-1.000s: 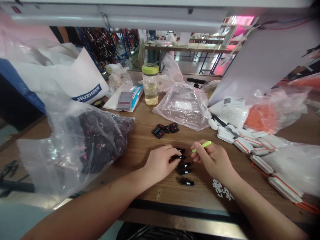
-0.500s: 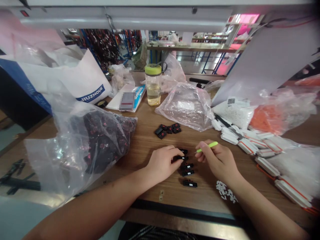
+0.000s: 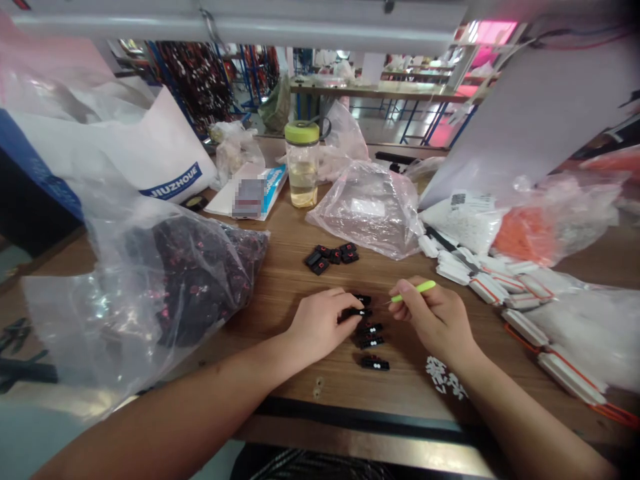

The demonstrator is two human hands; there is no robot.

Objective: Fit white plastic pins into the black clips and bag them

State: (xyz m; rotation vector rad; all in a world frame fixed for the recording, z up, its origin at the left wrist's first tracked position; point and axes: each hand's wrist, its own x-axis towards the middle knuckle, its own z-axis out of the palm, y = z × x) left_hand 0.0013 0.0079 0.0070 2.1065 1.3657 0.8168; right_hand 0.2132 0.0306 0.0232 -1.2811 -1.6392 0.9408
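Observation:
Between thumb and fingers, my left hand pinches a small black connector housing low over the wooden table. A little to the right, my right hand is closed round a yellow-green handled pick. Its thin tip points left toward the held connector, with a small gap between them. Several more black connectors lie in a column by my left hand, the nearest to me showing two white dots. Small white plastic pieces are scattered below my right wrist.
Black housings with red parts sit farther back. A bag of dark parts lies left, a clear bag behind. A bottle stands near a booklet. White strips with orange bands and filled bags line the right.
The whole view has shifted slightly, so everything sits a little farther left and higher. Both hands keep nearly the same pose, the left on the connector and the right on the pick.

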